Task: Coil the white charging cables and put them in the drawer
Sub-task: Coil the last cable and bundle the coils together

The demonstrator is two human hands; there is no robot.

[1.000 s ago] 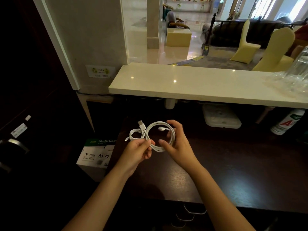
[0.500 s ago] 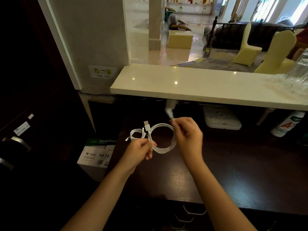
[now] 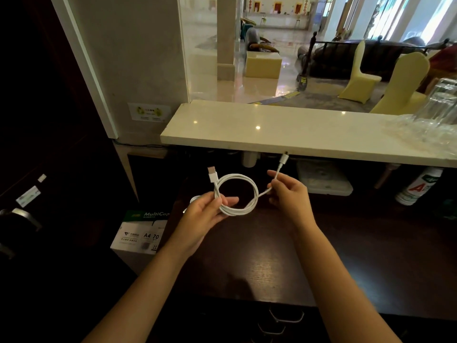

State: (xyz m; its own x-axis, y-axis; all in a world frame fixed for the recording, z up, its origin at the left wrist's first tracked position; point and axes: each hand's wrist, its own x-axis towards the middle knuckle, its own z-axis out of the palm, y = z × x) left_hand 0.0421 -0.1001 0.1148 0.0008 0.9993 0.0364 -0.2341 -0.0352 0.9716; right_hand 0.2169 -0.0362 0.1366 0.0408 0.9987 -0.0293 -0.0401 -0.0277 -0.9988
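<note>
A white charging cable (image 3: 249, 206) is wound into a round coil above the dark wooden desk (image 3: 321, 256). My left hand (image 3: 210, 209) pinches the coil at its left side, with the USB plug sticking up above the fingers. The free end of the cable is gripped by my right hand (image 3: 289, 196), and its small connector points up toward the counter. A second white cable (image 3: 194, 199) lies on the desk, mostly hidden behind my left hand. Drawer handles (image 3: 284, 318) show at the desk's front edge below my arms.
A pale stone counter (image 3: 296, 134) overhangs the back of the desk, with clear glasses (image 3: 435, 115) on its right end. Under it sit a white flat device (image 3: 324, 179) and a bottle (image 3: 418, 186). A box of A4 paper (image 3: 141, 233) stands on the floor at left.
My right hand has drawn the cable's free end out of the coil and moved it right and up. The left hand kept hold of the coil.
</note>
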